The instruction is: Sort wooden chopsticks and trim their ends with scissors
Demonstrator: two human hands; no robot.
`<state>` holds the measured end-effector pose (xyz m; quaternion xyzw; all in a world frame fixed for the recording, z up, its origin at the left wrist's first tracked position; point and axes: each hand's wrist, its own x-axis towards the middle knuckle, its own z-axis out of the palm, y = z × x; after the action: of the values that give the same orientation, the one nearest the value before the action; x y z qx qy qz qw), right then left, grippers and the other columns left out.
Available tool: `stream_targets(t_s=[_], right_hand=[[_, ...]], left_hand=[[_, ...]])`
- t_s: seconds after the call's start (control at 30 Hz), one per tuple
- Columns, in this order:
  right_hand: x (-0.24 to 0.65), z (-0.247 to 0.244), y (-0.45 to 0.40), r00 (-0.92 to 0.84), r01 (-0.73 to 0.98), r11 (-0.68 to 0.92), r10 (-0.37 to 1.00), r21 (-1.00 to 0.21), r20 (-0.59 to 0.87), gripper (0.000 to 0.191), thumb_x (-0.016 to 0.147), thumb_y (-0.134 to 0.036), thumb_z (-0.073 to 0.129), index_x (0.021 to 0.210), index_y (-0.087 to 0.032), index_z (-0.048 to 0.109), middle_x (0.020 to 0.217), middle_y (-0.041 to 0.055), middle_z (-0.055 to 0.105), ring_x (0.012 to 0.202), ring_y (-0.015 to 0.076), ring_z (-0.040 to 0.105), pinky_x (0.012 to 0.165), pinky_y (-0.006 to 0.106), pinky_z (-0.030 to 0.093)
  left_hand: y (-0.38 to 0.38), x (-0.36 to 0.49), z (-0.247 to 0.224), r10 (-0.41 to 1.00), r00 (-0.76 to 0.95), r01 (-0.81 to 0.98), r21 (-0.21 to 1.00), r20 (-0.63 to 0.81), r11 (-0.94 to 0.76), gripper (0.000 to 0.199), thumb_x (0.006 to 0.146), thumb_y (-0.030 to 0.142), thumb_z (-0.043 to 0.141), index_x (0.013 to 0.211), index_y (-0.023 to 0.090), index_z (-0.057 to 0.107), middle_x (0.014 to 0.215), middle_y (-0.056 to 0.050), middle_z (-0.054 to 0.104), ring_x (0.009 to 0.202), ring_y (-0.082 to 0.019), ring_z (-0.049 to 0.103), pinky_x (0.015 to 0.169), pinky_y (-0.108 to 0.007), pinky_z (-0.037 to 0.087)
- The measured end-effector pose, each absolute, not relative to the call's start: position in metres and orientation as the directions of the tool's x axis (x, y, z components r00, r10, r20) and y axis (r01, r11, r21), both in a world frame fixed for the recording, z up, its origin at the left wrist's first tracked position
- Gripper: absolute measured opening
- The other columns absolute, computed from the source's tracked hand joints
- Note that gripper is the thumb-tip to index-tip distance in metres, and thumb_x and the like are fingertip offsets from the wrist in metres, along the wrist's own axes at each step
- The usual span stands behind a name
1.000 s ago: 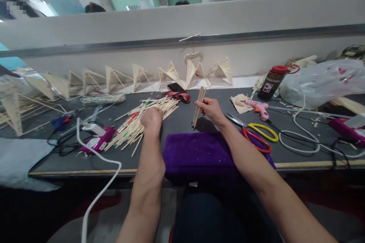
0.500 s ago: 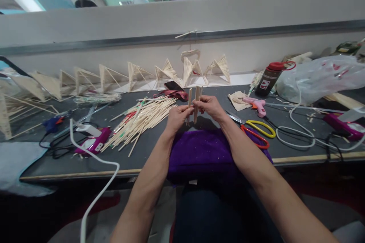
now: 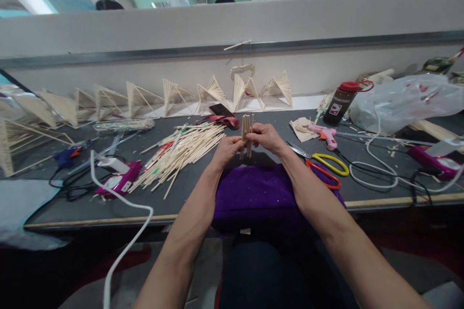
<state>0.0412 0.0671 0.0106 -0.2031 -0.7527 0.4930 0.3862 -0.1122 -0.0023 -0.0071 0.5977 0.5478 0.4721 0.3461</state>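
Observation:
A small bundle of short wooden sticks (image 3: 247, 128) stands upright between my two hands, above the dark table. My left hand (image 3: 229, 149) is closed on the bundle from the left, with its fingertips against the sticks. From the right, my right hand (image 3: 266, 136) pinches the same bundle. Beneath my wrists lies a purple cloth (image 3: 253, 188). Left of my hands spreads a loose pile of longer wooden sticks (image 3: 188, 149). Scissors with red and yellow handles (image 3: 331, 163) rest just right of my right forearm.
Folded stick structures (image 3: 213, 89) line the wall. A phone (image 3: 219, 109) lies behind the pile. To the right are a pink glue gun (image 3: 328, 136), a bottle (image 3: 339, 104) and a plastic bag (image 3: 409, 101). A white cable (image 3: 134, 205) crosses the table's left front edge (image 3: 108, 222).
The sticks, earlier in two separate groups with a gap between them, are now together in one bundle. My hands have come slightly closer to each other.

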Motion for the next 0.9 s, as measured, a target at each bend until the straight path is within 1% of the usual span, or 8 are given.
stream_targets(t_s=[0.1,0.2,0.33,0.43,0.57,0.73,0.8,0.9], right_hand=[[0.039,0.012,0.062,-0.591,-0.088,0.464,0.688,-0.882,0.421,0.015,0.069,-0.028,0.059,0.063,-0.015,0.061,0.061,-0.0035,0.049,0.046,0.0062,0.049,0.044,0.020,0.040],[0.040,0.014,0.059,-0.564,-0.104,0.486,0.690,-0.868,0.454,0.014,0.070,-0.029,0.060,0.068,-0.015,0.062,0.065,-0.0029,0.051,0.049,0.0067,0.050,0.046,0.021,0.041],[0.042,0.012,0.062,-0.616,-0.087,0.431,0.685,-0.898,0.389,0.019,0.069,-0.032,0.062,0.063,-0.015,0.059,0.059,-0.0036,0.049,0.046,0.0070,0.048,0.045,0.021,0.040],[0.043,0.008,0.065,-0.639,-0.084,0.394,0.683,-0.915,0.353,0.022,0.069,-0.034,0.063,0.060,-0.015,0.059,0.056,-0.0032,0.048,0.045,0.0077,0.048,0.044,0.022,0.039],[0.044,0.005,0.065,-0.632,-0.099,0.439,0.665,-0.893,0.398,0.020,0.068,-0.034,0.064,0.060,-0.015,0.061,0.062,-0.0014,0.048,0.047,0.0073,0.047,0.043,0.021,0.039],[0.047,0.004,0.068,-0.653,-0.075,0.458,0.649,-0.886,0.391,0.019,0.067,-0.033,0.066,0.060,-0.016,0.063,0.062,-0.0012,0.047,0.049,0.0076,0.046,0.041,0.020,0.037],[0.047,0.004,0.068,-0.679,-0.070,0.473,0.623,-0.878,0.389,0.017,0.068,-0.032,0.065,0.064,-0.016,0.065,0.062,-0.0011,0.048,0.049,0.0081,0.047,0.042,0.020,0.037],[0.048,0.006,0.068,-0.674,-0.067,0.541,0.595,-0.838,0.438,0.015,0.070,-0.030,0.063,0.066,-0.016,0.066,0.067,0.0005,0.052,0.055,0.0088,0.049,0.047,0.021,0.040]], left_hand=[[-0.006,-0.111,-0.005,0.969,-0.053,0.387,0.899,0.243,-0.205,0.041,0.075,0.050,0.057,0.081,0.013,0.072,0.063,-0.001,0.065,0.059,-0.012,0.057,0.059,-0.021,0.044],[-0.006,-0.109,-0.006,0.950,-0.067,0.402,0.880,0.305,-0.254,0.041,0.075,0.050,0.056,0.077,0.012,0.072,0.063,-0.001,0.065,0.061,-0.013,0.058,0.060,-0.021,0.044],[-0.001,-0.107,-0.014,0.971,-0.039,0.308,0.927,0.235,-0.212,0.046,0.075,0.053,0.055,0.084,0.011,0.070,0.072,-0.004,0.068,0.069,-0.016,0.062,0.066,-0.024,0.048],[0.000,-0.108,-0.018,0.983,-0.029,0.286,0.944,0.182,-0.167,0.046,0.075,0.053,0.055,0.083,0.010,0.070,0.074,-0.006,0.069,0.069,-0.017,0.063,0.065,-0.025,0.048],[-0.003,-0.110,-0.019,0.978,0.032,0.314,0.927,0.204,-0.204,0.039,0.075,0.045,0.055,0.087,0.011,0.071,0.074,-0.004,0.068,0.069,-0.016,0.061,0.066,-0.024,0.047],[-0.004,-0.109,-0.022,0.975,0.074,0.443,0.869,0.208,-0.219,0.033,0.073,0.037,0.056,0.087,0.011,0.072,0.069,-0.003,0.067,0.066,-0.016,0.060,0.063,-0.023,0.045],[-0.005,-0.109,-0.023,0.973,0.088,0.435,0.870,0.214,-0.231,0.033,0.074,0.036,0.056,0.087,0.011,0.072,0.072,-0.004,0.068,0.068,-0.016,0.061,0.066,-0.024,0.046],[-0.006,-0.107,-0.021,0.967,0.090,0.384,0.888,0.236,-0.253,0.033,0.073,0.038,0.058,0.087,0.011,0.072,0.076,-0.005,0.069,0.073,-0.018,0.062,0.070,-0.026,0.046]])
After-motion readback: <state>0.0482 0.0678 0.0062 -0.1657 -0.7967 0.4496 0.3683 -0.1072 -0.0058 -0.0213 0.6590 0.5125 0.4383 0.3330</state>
